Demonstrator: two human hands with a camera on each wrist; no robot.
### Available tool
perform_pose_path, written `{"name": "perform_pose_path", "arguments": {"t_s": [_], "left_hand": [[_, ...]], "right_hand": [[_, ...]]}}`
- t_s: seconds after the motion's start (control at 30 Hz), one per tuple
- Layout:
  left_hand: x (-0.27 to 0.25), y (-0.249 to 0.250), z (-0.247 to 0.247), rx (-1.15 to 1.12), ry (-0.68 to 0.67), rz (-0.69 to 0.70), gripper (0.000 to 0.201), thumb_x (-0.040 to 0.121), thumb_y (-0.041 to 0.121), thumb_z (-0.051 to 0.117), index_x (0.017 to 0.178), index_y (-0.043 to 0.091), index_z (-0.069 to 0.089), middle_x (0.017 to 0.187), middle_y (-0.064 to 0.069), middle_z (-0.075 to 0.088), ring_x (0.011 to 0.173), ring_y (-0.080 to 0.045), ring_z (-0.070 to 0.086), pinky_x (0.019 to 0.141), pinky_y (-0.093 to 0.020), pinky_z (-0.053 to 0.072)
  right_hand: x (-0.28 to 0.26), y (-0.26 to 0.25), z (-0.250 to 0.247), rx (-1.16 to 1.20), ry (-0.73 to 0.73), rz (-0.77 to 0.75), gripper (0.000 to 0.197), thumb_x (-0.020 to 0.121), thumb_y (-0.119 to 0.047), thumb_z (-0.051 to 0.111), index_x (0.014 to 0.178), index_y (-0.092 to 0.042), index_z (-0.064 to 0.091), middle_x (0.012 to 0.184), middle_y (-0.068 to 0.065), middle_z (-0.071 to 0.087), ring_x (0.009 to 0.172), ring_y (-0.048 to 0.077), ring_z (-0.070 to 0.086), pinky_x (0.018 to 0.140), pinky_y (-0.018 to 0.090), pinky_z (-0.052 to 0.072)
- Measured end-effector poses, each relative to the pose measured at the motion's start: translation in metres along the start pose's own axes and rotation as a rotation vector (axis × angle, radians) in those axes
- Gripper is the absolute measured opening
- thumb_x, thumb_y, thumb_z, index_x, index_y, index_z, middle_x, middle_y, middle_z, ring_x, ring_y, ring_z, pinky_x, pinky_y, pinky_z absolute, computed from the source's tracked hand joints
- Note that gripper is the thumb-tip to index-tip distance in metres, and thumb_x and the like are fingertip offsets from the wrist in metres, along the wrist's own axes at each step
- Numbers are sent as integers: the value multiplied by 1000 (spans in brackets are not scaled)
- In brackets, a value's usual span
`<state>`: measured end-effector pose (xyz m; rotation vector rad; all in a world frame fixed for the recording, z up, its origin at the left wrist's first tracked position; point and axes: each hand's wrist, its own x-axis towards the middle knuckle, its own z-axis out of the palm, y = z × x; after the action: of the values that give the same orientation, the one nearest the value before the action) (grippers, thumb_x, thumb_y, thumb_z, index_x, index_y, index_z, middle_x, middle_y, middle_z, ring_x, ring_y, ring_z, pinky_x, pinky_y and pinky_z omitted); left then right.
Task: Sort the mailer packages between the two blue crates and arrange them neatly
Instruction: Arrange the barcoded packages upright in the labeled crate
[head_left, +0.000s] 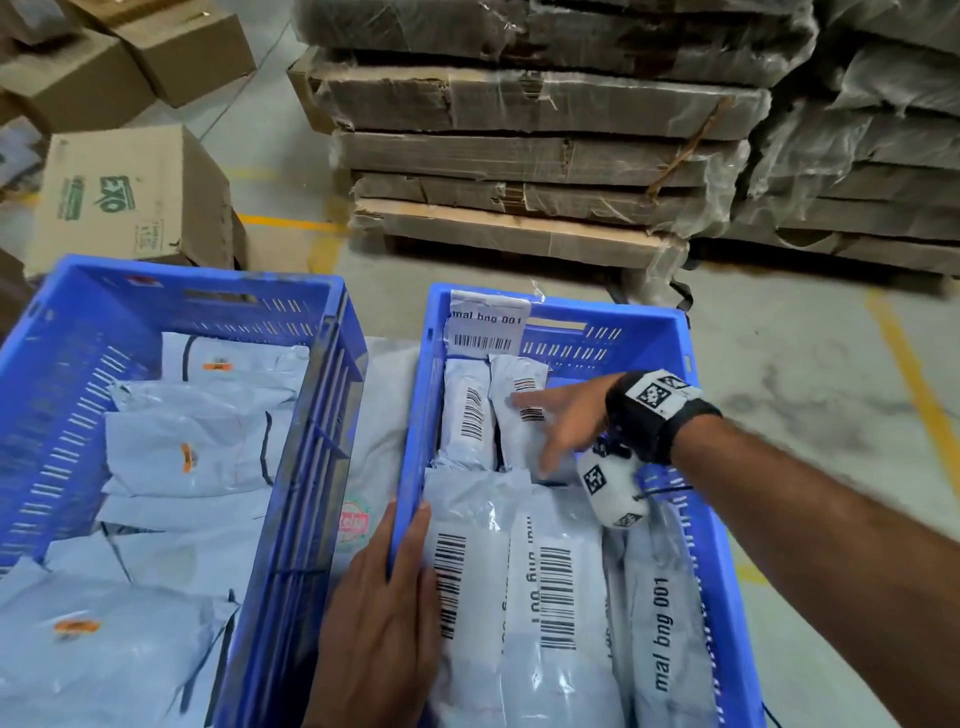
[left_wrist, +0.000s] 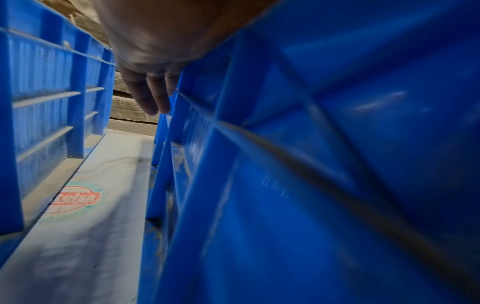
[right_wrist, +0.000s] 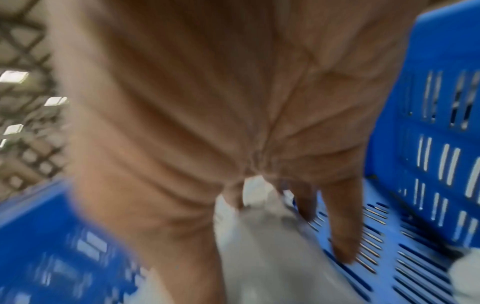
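Observation:
Two blue crates stand side by side. The left crate (head_left: 322, 395) holds several grey mailers (head_left: 187, 447) with orange marks. The right crate (head_left: 701, 530) holds grey mailers with barcode labels (head_left: 556, 587), some printed "mal bng 001". My left hand (head_left: 400, 551) lies flat with straight fingers over the right crate's left rim and touches a near mailer; its fingers (left_wrist: 150, 96) show along the crate's outer wall (left_wrist: 311, 144). My right hand (head_left: 561, 421) reaches into the far part of the right crate, with spread fingers on a small upright mailer (head_left: 519, 431). Its fingers (right_wrist: 342, 236) point down beside a grey mailer (right_wrist: 272, 257).
A white sheet with a red logo (head_left: 356, 519) lies between the crates. Cardboard boxes (head_left: 135, 192) stand at the back left. A pallet of flattened cardboard (head_left: 530, 156) and wrapped stacks (head_left: 883, 130) are behind the crates. Yellow lines mark the grey floor (head_left: 831, 389) on the right.

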<state>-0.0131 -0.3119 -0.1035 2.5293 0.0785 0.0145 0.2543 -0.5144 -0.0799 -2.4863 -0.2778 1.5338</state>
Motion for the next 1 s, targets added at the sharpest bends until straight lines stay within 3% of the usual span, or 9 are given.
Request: {"name": "perform_pose_path", "arguments": {"t_s": [0.1,0.17,0.23,0.3,0.5,0.63,0.77,0.87,1.0], "left_hand": [[0,-1,0,-12,4,-9,54,100,39,39,153,25,43,151,-10,49,124,-24,59,98,-21,36],[-1,0,1,-3,14,-7,55,101,39,38,153,25,42,152,-9,47,127,-25,57,101,-24,37],[-2,-1,2,6,25,-6,55,101,41,37,155,27,39,154,-7,44,129,-26,56,103,-30,40],[-4,-3,3,15,33,2,56,102,42,36,156,28,36,157,-5,41,132,-26,54,104,-33,42],[-3,1,-2,52,15,25,56,105,42,31,158,25,32,154,-9,42,136,-24,46,105,-33,41],[-2,2,-4,61,-12,15,56,105,37,31,158,21,30,150,-11,46,127,-24,50,103,-35,44],[-2,0,-2,57,-31,-1,56,105,33,29,158,18,29,146,-13,48,121,-26,52,102,-41,47],[-1,-5,1,60,-46,0,57,102,30,30,158,19,29,152,-13,43,124,-29,51,103,-44,46],[1,-11,4,88,-60,14,59,101,31,27,159,22,25,160,-8,36,135,-27,45,109,-41,38]], "right_hand": [[14,-1,27,-268,136,-23,102,59,-59,70,147,-36,23,147,17,32,121,43,55,100,48,49],[28,-6,45,-345,201,-30,101,66,-52,59,152,-32,12,157,28,2,126,53,47,106,52,43],[39,-10,59,-379,203,-1,98,80,-40,59,158,-35,-1,157,26,-29,137,54,35,114,54,33],[45,-11,65,-376,207,-6,88,93,-34,55,157,-38,-4,154,23,-38,140,54,30,116,56,28],[31,-5,60,-373,240,-43,96,91,-39,64,158,-36,-4,160,22,-26,144,46,30,118,50,29],[-30,-15,35,-245,368,-129,86,95,-32,60,160,-30,4,164,14,4,146,36,29,115,46,33],[-99,-30,59,-147,661,-248,67,97,-38,54,156,-27,23,146,8,37,133,28,43,105,41,42],[-139,-53,126,-113,631,-314,76,91,-54,57,154,-32,22,145,5,34,131,27,45,101,42,46],[-141,-68,196,-257,525,-239,103,77,-73,59,156,-33,9,160,19,5,140,36,31,109,43,38]]}}
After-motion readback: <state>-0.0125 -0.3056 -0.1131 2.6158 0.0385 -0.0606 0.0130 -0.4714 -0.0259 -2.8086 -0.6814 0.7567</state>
